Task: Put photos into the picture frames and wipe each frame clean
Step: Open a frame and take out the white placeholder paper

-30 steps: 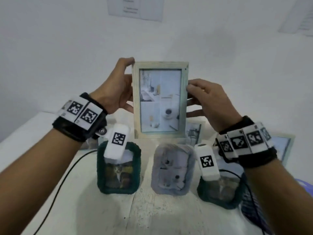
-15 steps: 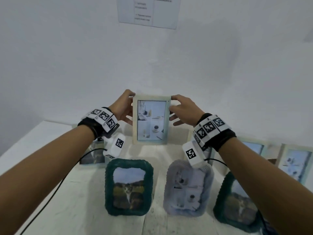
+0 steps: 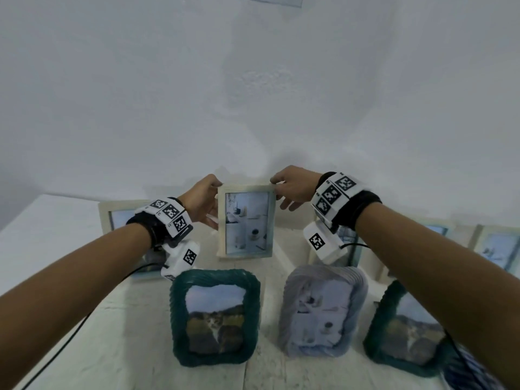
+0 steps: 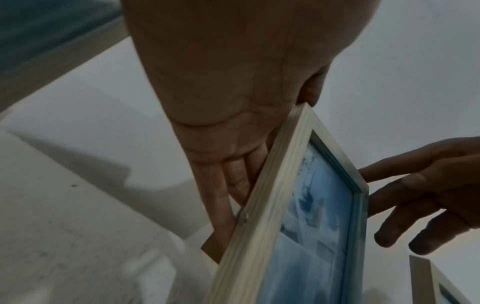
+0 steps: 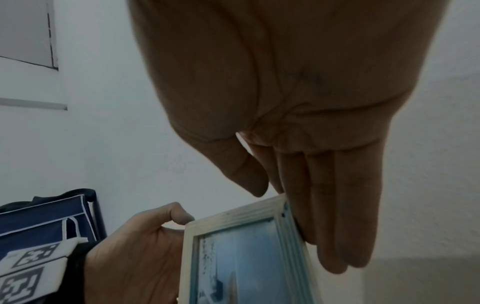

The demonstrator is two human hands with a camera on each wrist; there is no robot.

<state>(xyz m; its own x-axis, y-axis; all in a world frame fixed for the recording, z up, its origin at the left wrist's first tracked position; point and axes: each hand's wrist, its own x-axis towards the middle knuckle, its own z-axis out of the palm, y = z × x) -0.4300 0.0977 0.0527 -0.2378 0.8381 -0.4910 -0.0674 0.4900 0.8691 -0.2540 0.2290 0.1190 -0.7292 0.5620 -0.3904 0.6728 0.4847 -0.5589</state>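
A: Back row, far left: a pale frame stands by the wall, half hidden behind the left forearm. Photo inside looks likely, but the view is too blocked to be sure.

B: And the hands?

A: Left hand grips the left edge of the pale wooden frame, thumb hooked over the top corner, fingers behind the back. Right hand pinches the top right corner, thumb in front, long fingers nearly straight down the back, as the right wrist view shows.

B: Where does that frame sit?

A: Upright in the back row near the wall, its foot at or on the white table; contact is hard to judge. A photo is already in it.

B: Front row?

A: Left to right: green frame with a cat picture, grey frame with a pale photo, second green frame, all filled and standing. More pale frames stand at the far right rear.

B: So the status?

A: Every frame visible seems loaded. No cloth is in view, so wiping cannot be confirmed. Judged late in the task: this one is being placed.
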